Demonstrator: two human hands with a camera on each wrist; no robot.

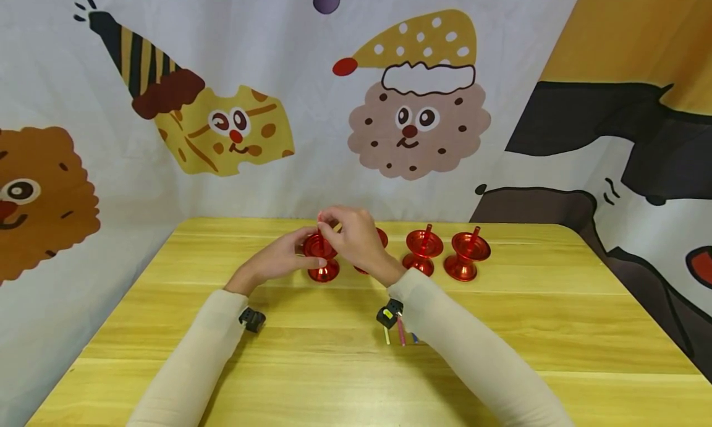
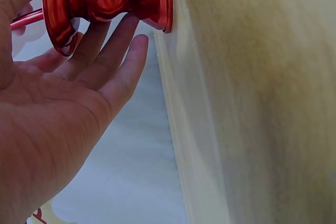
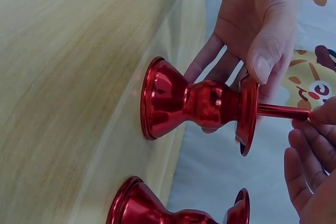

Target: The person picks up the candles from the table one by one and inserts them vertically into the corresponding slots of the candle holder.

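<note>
A shiny red candle holder point(image 1: 324, 270) with a waisted body and a dished top stands at the far side of the table. My left hand point(image 1: 276, 257) holds it, thumb point(image 3: 265, 64) at the rim and fingers behind the body, as the right wrist view shows. From its dish rises a slim red rod point(image 3: 281, 111). My right hand point(image 1: 358, 235) pinches the rod's tip between thumb and fingertips. Close beside it, a second red holder point(image 1: 382, 236) is partly covered by my right hand.
Two more red holders, a nearer one point(image 1: 424, 245) and an outer one point(image 1: 467, 254), stand to the right, each with an upright rod. Beside my right sleeve lie a yellow stick point(image 1: 387, 335), a pink stick point(image 1: 401, 333) and a blue one. A printed cloth point(image 1: 317, 186) hangs behind the table.
</note>
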